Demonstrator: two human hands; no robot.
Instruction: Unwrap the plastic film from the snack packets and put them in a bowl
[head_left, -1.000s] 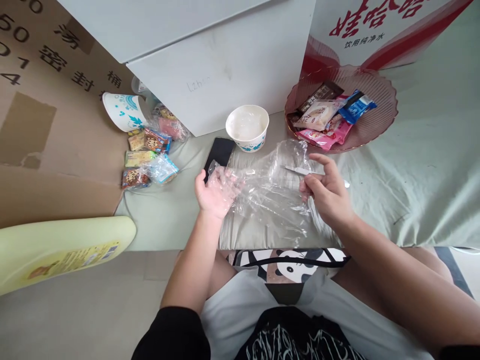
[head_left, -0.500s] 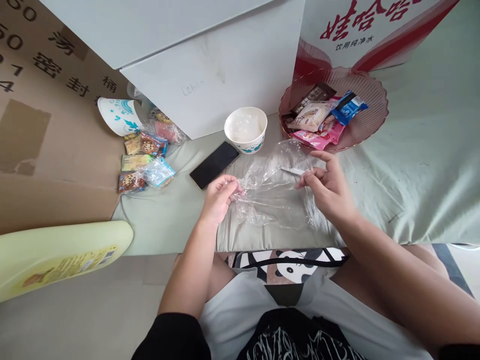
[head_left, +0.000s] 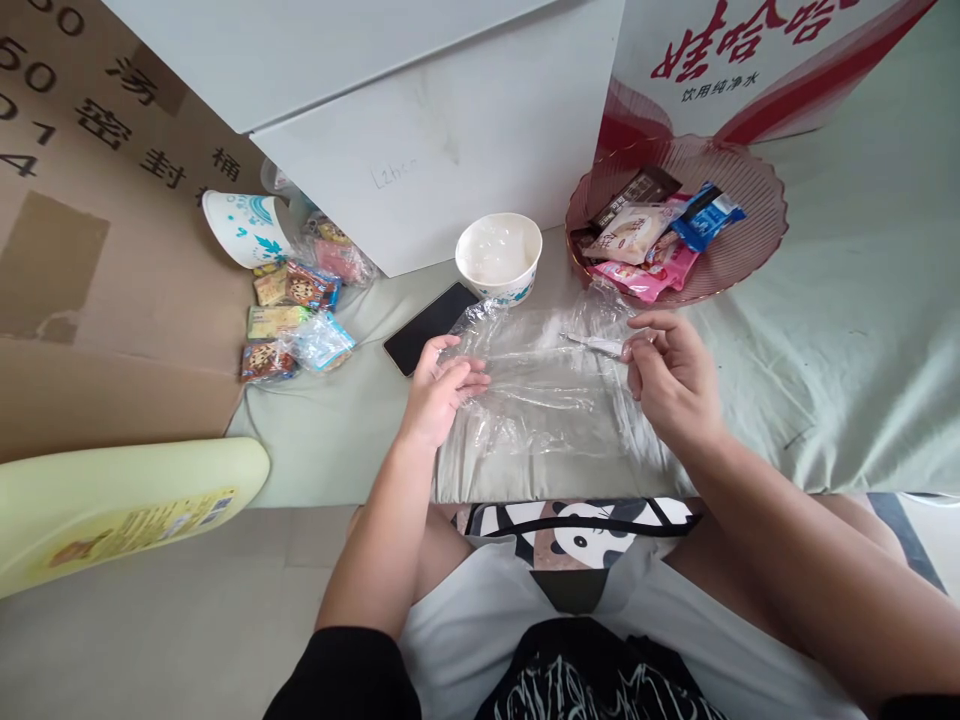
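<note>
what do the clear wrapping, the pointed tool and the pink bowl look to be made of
Clear wrapping: probably plastic film, being glossy, wrinkled and see-through.
Pointed tool: perhaps metal, from its slim greyish tip; too small to be sure.
Pink bowl: glass or plastic; ribbed, shiny and translucent fits both.

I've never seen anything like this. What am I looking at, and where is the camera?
There's no machine: a person works with two bare hands, filmed forward and down by a camera on their head. The left hand touches crinkled clear plastic film; the right hand holds a slim, pale, pointed tool above it. On the pale green cloth are a flat black phone, a white paper bowl with blue leaves, a ribbed translucent pink bowl of wrapped snacks, and, at left, small colourful packets.
</note>
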